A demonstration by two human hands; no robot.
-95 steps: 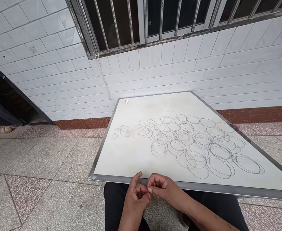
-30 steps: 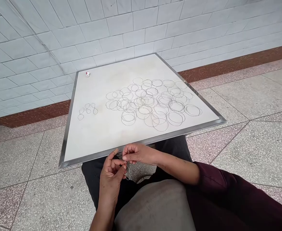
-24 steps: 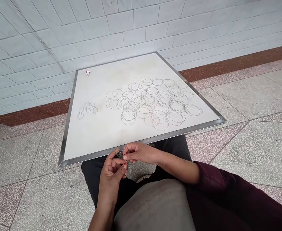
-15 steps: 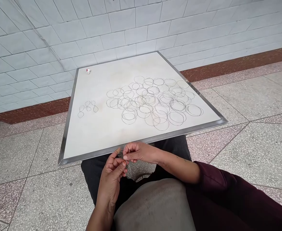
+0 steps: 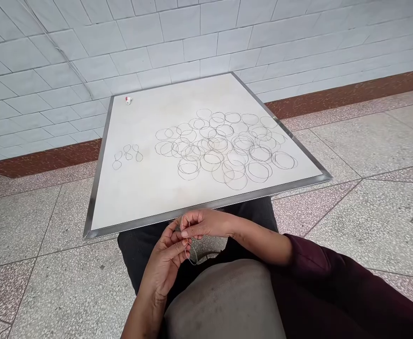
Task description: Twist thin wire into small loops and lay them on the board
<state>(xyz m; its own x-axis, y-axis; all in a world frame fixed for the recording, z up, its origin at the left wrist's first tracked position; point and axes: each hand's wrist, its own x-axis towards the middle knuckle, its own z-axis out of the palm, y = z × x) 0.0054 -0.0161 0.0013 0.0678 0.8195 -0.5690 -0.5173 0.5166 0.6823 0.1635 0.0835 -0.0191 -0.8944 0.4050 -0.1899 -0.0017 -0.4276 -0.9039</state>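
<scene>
Between my two hands, just off the near edge of the table, is a thin wire loop (image 5: 194, 257) bent into a figure eight. My left hand (image 5: 169, 252) is closed, its thumb and fingers pinching the wire near the middle crossing. From the right, my right hand (image 5: 198, 224) pinches the same wire close to that spot, thumb and fingers pressed together. One lobe sticks up by the right fingers and the other hangs below. On the white table (image 5: 139, 202) lie several round wire rings (image 5: 224, 150), overlapping, and a few figure-eight wire pieces (image 5: 128, 153) at the left.
A small white and red object (image 5: 128, 100) sits at the table's far left corner. A metal trim (image 5: 206, 205) edges the table. Behind stands a white tiled wall (image 5: 181, 23); a speckled stone floor (image 5: 79, 263) lies around. My knees are under the near edge.
Both hands stay on the wire and have drawn closer together. My left fingers, more spread before, are now curled in nearer the right hand. The lower lobe has swung slightly right.
</scene>
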